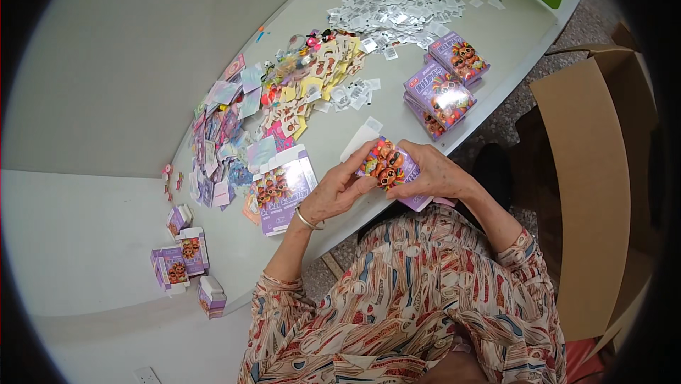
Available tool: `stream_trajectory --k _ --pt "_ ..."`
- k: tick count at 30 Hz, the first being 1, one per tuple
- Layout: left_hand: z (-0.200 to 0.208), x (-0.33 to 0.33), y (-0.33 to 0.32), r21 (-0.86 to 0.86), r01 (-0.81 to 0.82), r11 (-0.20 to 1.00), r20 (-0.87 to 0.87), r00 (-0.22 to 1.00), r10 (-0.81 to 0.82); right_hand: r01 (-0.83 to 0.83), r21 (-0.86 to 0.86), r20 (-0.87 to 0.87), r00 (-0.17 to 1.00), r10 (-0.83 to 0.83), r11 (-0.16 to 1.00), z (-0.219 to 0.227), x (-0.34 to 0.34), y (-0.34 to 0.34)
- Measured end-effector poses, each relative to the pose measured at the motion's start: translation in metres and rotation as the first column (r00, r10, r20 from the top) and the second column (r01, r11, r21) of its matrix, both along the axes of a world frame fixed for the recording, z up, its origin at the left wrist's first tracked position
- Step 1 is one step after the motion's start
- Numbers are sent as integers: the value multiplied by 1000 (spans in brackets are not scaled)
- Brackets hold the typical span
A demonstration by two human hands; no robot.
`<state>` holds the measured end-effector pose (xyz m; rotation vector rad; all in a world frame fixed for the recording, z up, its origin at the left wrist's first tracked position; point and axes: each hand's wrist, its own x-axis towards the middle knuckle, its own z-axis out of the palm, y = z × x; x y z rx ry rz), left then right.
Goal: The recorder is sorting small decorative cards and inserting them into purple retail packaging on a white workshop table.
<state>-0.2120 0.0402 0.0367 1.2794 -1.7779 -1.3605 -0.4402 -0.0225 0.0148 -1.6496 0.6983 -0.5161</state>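
I saw both hands, left hand (335, 192) and right hand (433, 174), with fingers pinching the small purple box (389, 165) at frame centre, right over the bench (496, 43) edge, where I judged a slack grip could drop it floorward.

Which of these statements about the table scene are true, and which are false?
1. Both hands, the left hand and the right hand, hold one small purple printed cardboard box. True.
2. The stack of closed purple boxes lies on the floor. False: it lies on the white table.
3. A flat unfolded purple box lies beside the left hand. True.
4. The brown cardboard carton stands on the table. False: it stands beside it.
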Motion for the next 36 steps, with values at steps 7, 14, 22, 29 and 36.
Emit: stream_trajectory --k 7,14,22,29,36 --pt "20 -26 3 -342 -106 933 225 955 191 80 -36 -90 993 -83 996 1 6 -1" --pt "22 -20 -1 248 -475 844 -247 812 530 48 -55 -103 993 -53 997 0 6 0" --pt "18 -19 -1 358 -531 768 -225 749 623 24 -68 -53 998 -28 997 1 4 1" --pt "6 -23 13 40 -519 854 -112 847 520 11 -50 -104 994 -16 999 4 3 0" --pt "10 -37 24 -308 -480 821 -64 872 486 -28 -104 -51 998 22 994 2 2 3"
